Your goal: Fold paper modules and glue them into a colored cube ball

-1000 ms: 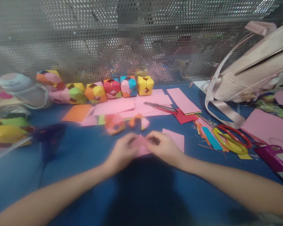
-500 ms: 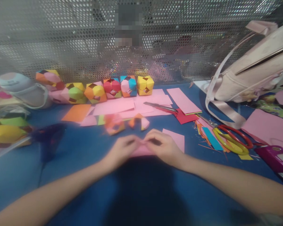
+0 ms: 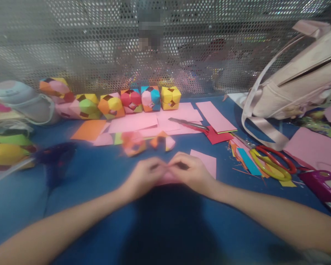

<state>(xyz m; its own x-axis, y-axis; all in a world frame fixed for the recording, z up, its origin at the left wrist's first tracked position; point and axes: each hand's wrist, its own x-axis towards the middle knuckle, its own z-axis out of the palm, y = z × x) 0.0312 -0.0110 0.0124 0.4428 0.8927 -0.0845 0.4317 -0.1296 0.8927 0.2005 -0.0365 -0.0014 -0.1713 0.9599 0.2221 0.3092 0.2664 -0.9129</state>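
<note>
Blue counter (image 3: 99, 243) spreads beneath the left hand (image 3: 146, 175) and right hand (image 3: 192, 171), each grip pinched closed on the pink paper (image 3: 169, 179) between them, its visible edge running crosswise, neither hand nearer.

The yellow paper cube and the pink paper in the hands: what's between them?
Between the yellow paper cube and held pink paper, the head view shows pink sheets, a grey blade and an orange-and-pink folded piece.

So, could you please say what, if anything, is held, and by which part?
A pink paper piece, at its far side, by the left hand and right hand.
</note>
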